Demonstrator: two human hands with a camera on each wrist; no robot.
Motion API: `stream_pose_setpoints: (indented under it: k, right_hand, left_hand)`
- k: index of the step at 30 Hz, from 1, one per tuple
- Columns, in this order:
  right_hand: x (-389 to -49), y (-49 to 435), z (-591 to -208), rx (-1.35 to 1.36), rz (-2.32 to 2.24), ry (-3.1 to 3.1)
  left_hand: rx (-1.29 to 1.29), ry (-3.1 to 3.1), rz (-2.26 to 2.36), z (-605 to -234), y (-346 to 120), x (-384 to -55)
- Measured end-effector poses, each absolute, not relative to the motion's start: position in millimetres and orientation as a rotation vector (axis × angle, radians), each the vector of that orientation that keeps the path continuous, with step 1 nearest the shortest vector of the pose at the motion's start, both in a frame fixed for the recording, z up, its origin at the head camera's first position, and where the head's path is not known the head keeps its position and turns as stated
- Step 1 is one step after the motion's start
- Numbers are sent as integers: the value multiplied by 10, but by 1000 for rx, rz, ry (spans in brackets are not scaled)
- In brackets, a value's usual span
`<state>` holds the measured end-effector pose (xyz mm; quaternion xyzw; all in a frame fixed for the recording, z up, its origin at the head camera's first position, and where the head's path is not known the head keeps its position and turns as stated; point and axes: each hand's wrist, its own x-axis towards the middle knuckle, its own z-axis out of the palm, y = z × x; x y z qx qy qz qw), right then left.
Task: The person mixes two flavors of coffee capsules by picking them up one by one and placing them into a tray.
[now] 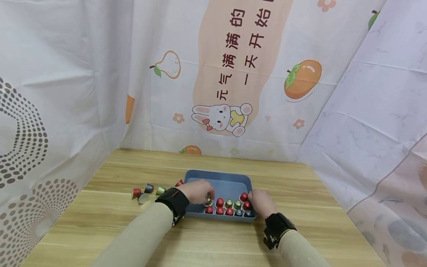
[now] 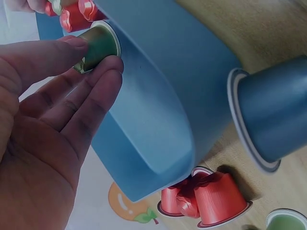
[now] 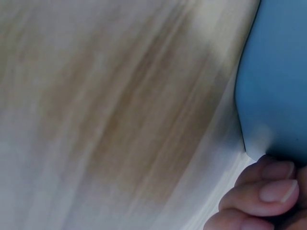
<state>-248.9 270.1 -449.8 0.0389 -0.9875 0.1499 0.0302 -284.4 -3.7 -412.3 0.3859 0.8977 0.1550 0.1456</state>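
My left hand point(image 1: 199, 191) is over the left part of the blue tray point(image 1: 220, 175). Between its thumb and fingertips it pinches a green coffee capsule point(image 2: 100, 47), held sideways, its pale rim toward the tray wall. Red coffee capsules point(image 1: 219, 202), green ones and dark blue ones point(image 1: 238, 212) stand in rows along the tray's near side, to the right of this hand. At the tray's right edge, my right hand point(image 1: 262, 202) grips the rim with curled fingers point(image 3: 259, 199), beside a red capsule point(image 1: 244, 197); its thumb is mostly hidden.
Loose capsules lie on the wooden table point(image 1: 116, 207) left of the tray: a red one point(image 1: 136, 193), a dark blue one point(image 1: 149, 188), a green one point(image 1: 161, 190) and a pale-lidded one point(image 1: 143, 198). More red capsules point(image 2: 218, 199) are close by the tray's left end. A printed curtain point(image 1: 160, 111) hangs behind.
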Motion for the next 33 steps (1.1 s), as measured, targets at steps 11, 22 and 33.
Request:
stream_pose_setpoints:
  k: [11,22,33]
  right_hand:
    - [-2500,2721,-4517,131,454,-3036]
    - [-2527,2731,-4536,149,429,-3034]
    - [-2534,2747,-4530,161,421,-3028]
  left_hand:
    - [1120,2587,421,-4121,-32,-2844]
    - [1106,2589,427,-4014,-81,-2800]
    - [1212,2602,418,-3805,-185,-2720]
